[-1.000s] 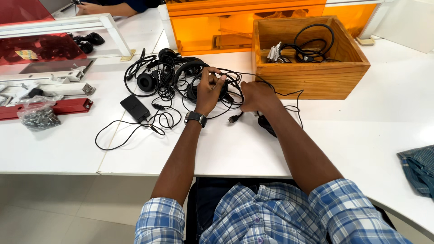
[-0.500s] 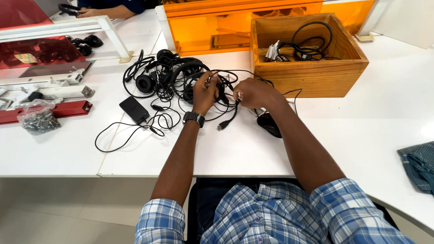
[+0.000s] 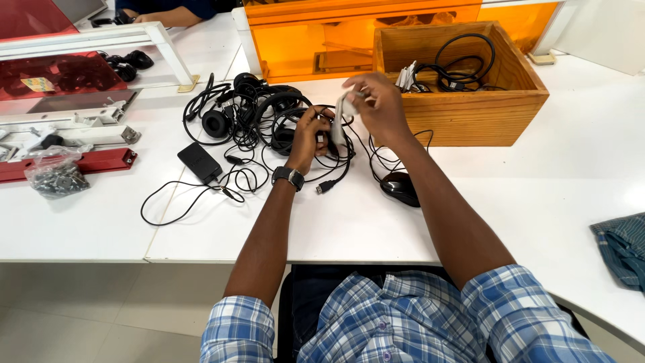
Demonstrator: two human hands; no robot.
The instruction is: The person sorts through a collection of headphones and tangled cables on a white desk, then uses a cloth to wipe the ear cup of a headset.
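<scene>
A tangle of black headsets and cables (image 3: 259, 114) lies on the white table (image 3: 349, 222). My left hand (image 3: 310, 138), with a wristwatch, pinches a thin black cable (image 3: 336, 168) at the right side of the tangle; the cable ends in a plug near the table front. My right hand (image 3: 376, 104) is raised above the table and grips a small white strip (image 3: 340, 115) close to the same cable. A black computer mouse (image 3: 400, 188) rests under my right forearm.
An open wooden box (image 3: 470, 111) with coiled cables stands at the right. An orange translucent panel (image 3: 316, 40) is behind it. A black power adapter (image 3: 200, 161) and a bag of screws (image 3: 57, 176) lie left. Another person's hands (image 3: 144, 13) are at top left. Blue cloth (image 3: 621, 249) at right edge.
My right hand rose from the table surface up toward the wooden box, now holding a white strip. The mouse is uncovered. My left hand stayed on the cable.
</scene>
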